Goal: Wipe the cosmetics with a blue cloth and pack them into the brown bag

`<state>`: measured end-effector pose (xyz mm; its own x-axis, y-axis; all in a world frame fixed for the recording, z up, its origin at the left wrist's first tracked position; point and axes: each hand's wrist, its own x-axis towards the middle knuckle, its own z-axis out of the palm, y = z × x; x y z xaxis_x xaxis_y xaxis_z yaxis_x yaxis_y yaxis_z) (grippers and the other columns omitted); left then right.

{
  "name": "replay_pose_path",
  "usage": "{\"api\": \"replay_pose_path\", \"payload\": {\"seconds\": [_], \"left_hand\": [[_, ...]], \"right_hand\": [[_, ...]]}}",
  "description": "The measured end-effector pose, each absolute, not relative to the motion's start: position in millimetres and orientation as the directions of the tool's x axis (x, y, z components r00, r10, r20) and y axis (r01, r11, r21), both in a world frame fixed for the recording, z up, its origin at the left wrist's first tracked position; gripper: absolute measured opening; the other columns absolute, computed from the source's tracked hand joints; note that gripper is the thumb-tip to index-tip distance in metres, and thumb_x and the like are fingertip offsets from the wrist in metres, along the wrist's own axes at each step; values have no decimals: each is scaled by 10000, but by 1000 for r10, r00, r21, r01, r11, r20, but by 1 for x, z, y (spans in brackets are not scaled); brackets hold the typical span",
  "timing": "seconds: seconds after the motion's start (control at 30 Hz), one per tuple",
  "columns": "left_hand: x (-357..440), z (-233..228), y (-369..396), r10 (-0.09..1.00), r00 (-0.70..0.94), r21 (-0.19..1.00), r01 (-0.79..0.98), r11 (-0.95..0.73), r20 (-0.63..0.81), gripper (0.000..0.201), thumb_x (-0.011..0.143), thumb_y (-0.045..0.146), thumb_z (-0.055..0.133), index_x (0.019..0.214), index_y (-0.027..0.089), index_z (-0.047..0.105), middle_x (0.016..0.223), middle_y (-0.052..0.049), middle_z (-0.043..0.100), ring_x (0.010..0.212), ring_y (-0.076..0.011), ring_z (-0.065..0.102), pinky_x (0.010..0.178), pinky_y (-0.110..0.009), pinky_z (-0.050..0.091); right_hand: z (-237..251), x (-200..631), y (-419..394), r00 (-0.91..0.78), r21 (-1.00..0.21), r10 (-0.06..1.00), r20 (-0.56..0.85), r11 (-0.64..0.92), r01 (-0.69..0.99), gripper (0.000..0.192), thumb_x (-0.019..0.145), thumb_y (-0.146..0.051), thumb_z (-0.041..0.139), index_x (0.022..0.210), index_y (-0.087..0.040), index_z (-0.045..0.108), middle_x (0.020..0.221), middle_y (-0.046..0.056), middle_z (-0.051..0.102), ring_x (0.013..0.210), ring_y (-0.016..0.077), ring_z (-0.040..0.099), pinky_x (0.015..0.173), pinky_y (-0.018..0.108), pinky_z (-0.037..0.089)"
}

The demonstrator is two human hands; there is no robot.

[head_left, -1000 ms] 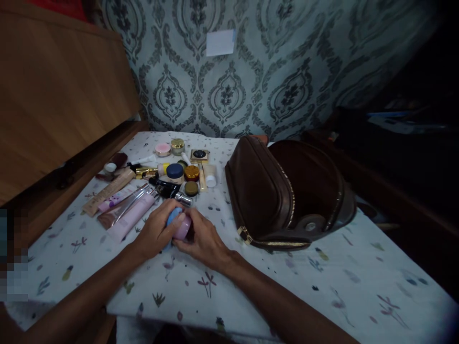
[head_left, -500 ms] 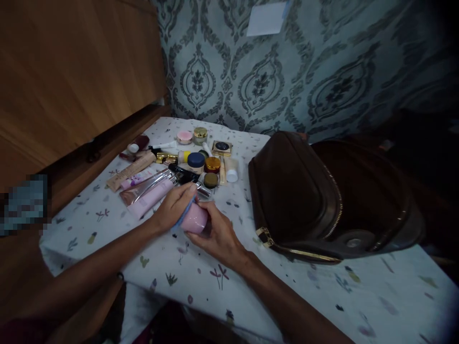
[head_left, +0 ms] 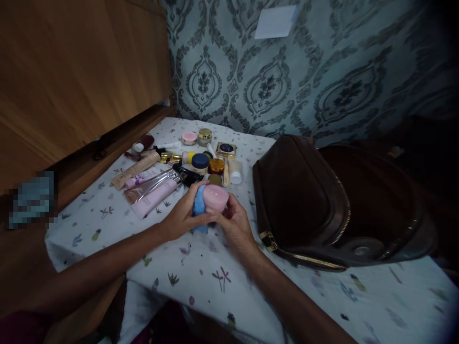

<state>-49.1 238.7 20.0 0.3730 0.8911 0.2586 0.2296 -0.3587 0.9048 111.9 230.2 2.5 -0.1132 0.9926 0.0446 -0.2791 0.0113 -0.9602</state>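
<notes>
Above the table's near half, a pink cosmetic jar (head_left: 215,197) is held between both hands. My right hand (head_left: 238,224) grips it from the right, with fingers curled round its side. A blue cloth (head_left: 199,208) is pressed to the jar's left side by my left hand (head_left: 188,212), whose thumb reaches across under the jar. Just beyond the hands lie a pink tube (head_left: 154,198), a brown-tinted tube (head_left: 143,185), a dark blue-lidded jar (head_left: 200,161) and an amber jar (head_left: 216,166). Part of an olive-lidded jar (head_left: 214,179) is hidden behind the hands.
A large dark brown bag (head_left: 297,191) with gold zips stands on the right of the patterned tablecloth (head_left: 172,279). Wooden furniture (head_left: 89,71) borders the left. More cosmetics, among them a beige tube (head_left: 135,171) and a compact (head_left: 226,149), lie towards the wallpapered wall (head_left: 229,71).
The jar has turned in my hands and moved right and up in view, its pink end now facing up. More of the blue cloth shows. The view has shifted slightly.
</notes>
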Motion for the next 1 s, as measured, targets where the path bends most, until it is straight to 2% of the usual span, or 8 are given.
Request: {"api": "replay_pose_path", "payload": {"seconds": [0.1, 0.17, 0.3, 0.43, 0.53, 0.67, 0.8, 1.0], "left_hand": [[-51, 18, 241, 900, 336, 894, 254, -370, 277, 917, 666, 571, 816, 1375, 181, 384, 1333, -129, 550, 1198, -298, 549, 1039, -419, 445], [-53, 17, 242, 906, 309, 877, 292, -381, 290, 890, 632, 541, 846, 1335, 192, 427, 1302, -119, 570, 1163, -295, 566, 1004, -409, 462], [-56, 20, 243, 897, 316, 845, 341, -412, 310, 762, 669, 493, 834, 1287, 212, 489, 1261, -98, 601, 1119, -286, 592, 953, -395, 483], [-61, 25, 244, 862, 379, 819, 334, -468, 338, 721, 719, 483, 802, 1312, 213, 494, 1296, -102, 602, 1163, -290, 585, 1008, -410, 465], [-63, 24, 243, 846, 403, 799, 343, -494, 349, 738, 758, 509, 767, 1365, 220, 460, 1366, -111, 572, 1233, -303, 554, 1051, -419, 439], [-65, 19, 241, 848, 398, 789, 362, -496, 351, 710, 823, 602, 670, 1366, 212, 431, 1329, -104, 578, 1184, -282, 578, 980, -374, 465], [-67, 17, 243, 864, 382, 797, 380, -470, 327, 667, 819, 717, 586, 1221, 200, 460, 1039, -49, 617, 871, -212, 596, 761, -322, 471], [-68, 21, 246, 900, 319, 869, 300, -394, 298, 610, 790, 741, 594, 1052, 214, 435, 789, 34, 464, 685, -146, 431, 627, -278, 380]], "right_hand": [[2, 115, 230, -146, -970, 989, 11, -25, -241, 638, 645, -493, 843, 1166, -191, 631, 1193, 85, 663, 1097, 252, 617, 1008, 399, 488], [2, 116, 229, -152, -980, 988, 32, 1, -197, 610, 664, -533, 824, 1137, -178, 673, 1162, 86, 664, 1086, 255, 614, 1002, 393, 485], [2, 118, 230, -193, -984, 981, 34, -1, -180, 552, 731, -591, 758, 1091, -177, 705, 1093, 82, 682, 1074, 263, 623, 979, 399, 502], [7, 123, 234, -222, -978, 973, 60, 13, -210, 683, 708, -590, 782, 1266, -227, 630, 1282, 73, 652, 1206, 267, 589, 1052, 418, 470], [10, 126, 236, -263, -986, 964, 46, 2, -167, 684, 702, -568, 794, 1279, -240, 626, 1330, 62, 631, 1228, 264, 580, 1058, 415, 464], [12, 127, 234, -282, -981, 959, 5, -50, -187, 581, 703, -576, 787, 1149, -220, 677, 1101, 45, 694, 1000, 210, 634, 872, 324, 524], [12, 124, 231, -280, -973, 960, -16, -80, -217, 514, 720, -603, 756, 1009, -184, 685, 829, 24, 629, 698, 138, 540, 614, 253, 460], [11, 121, 230, -287, -953, 958, -4, -90, -288, 487, 714, -556, 775, 1004, -187, 648, 836, 20, 611, 679, 122, 504, 562, 238, 413]]}}
